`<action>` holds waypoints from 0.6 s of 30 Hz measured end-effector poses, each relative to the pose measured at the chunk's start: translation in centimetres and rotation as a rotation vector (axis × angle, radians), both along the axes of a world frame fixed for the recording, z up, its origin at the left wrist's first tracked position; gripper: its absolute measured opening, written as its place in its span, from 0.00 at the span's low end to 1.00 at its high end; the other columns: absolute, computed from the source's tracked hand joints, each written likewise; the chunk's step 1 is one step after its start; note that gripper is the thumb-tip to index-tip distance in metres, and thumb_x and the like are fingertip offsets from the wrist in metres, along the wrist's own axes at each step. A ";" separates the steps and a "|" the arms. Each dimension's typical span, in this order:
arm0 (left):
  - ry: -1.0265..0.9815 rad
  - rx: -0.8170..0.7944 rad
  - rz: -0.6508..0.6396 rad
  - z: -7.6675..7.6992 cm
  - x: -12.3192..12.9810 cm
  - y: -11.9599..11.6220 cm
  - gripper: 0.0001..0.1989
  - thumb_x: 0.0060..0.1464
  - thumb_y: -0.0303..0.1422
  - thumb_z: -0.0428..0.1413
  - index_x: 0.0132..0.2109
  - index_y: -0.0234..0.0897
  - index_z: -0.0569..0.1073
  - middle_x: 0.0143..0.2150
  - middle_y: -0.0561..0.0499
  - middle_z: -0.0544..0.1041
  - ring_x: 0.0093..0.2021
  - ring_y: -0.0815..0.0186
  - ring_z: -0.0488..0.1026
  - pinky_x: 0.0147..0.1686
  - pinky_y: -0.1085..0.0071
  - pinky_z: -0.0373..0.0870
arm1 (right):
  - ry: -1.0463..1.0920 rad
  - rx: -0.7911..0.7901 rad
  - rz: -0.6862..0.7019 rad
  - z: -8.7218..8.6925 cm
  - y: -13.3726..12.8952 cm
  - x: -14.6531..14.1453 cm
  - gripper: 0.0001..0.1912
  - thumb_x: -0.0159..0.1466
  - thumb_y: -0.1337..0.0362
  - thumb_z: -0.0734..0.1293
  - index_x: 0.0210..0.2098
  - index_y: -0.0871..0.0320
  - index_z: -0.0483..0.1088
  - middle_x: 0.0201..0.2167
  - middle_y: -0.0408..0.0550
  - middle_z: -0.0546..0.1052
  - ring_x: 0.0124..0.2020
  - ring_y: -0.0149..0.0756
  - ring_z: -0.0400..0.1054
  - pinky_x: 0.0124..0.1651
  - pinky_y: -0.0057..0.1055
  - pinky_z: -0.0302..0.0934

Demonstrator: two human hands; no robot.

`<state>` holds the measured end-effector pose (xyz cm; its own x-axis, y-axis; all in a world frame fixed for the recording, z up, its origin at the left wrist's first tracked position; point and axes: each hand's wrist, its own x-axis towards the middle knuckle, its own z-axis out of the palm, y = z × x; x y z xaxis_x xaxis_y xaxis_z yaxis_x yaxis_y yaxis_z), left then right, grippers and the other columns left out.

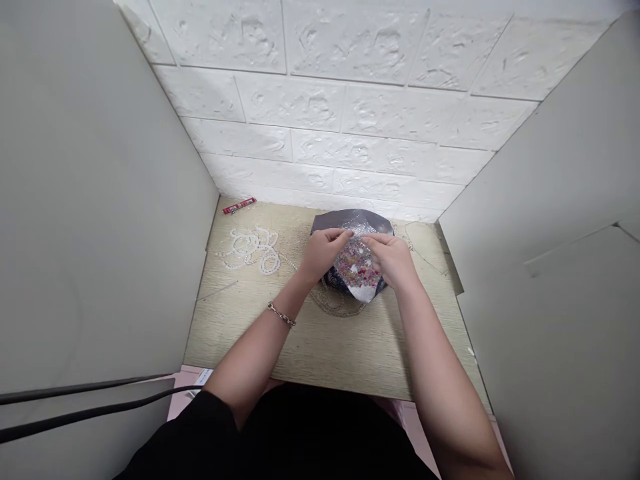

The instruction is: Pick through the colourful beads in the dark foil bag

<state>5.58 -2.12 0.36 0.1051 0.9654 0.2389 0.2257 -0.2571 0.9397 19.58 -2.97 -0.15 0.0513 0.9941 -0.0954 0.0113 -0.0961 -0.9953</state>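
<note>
A dark patterned bundle (339, 283) rests on the table, topped by a grey sheet (330, 220) and a patch of colourful beads (356, 265) with red, pink and yellow pieces. Over its upper part, my left hand (327, 250) has thumb and forefinger pinched together, with something small and dark red at the tips. My right hand (389, 257) is closed in a pinch just to the right, its fingertips close to the left ones. What the right fingers hold is too small to make out.
White bead strands (255, 250) lie left on the wooden table (345, 353); a red packet (239, 205) sits at the back left. Clear beads lie below the bundle, thin strands to its right. Grey panels (545, 220) flank the table, and a white brick wall (320, 107) stands behind.
</note>
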 end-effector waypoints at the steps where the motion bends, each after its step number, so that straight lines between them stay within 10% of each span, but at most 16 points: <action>1: 0.030 0.024 -0.002 -0.1 0.0 0.0 0.16 0.45 0.40 0.48 0.32 0.33 0.73 0.26 0.51 0.72 0.29 0.70 0.65 0.29 0.74 0.60 | 0.093 0.012 -0.025 0.1 0.0 0.0 0.14 0.47 0.58 0.64 0.31 0.60 0.67 0.08 0.32 0.49 0.10 0.20 0.39 0.13 0.21 0.36; 18: 0.166 0.135 -0.006 0.4 0.3 -0.8 0.11 0.47 0.34 0.45 0.26 0.33 0.68 0.18 0.56 0.62 0.22 0.74 0.57 0.23 0.77 0.54 | 0.229 0.103 -0.046 -0.2 -0.1 -1.1 0.12 0.47 0.59 0.65 0.30 0.58 0.66 0.09 0.31 0.48 0.10 0.18 0.38 0.11 0.20 0.35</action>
<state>5.84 -2.93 0.75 0.1591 0.9252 0.3446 0.3726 -0.3795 0.8469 18.46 -3.06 -0.31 0.0853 0.9963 -0.0084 -0.2174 0.0104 -0.9760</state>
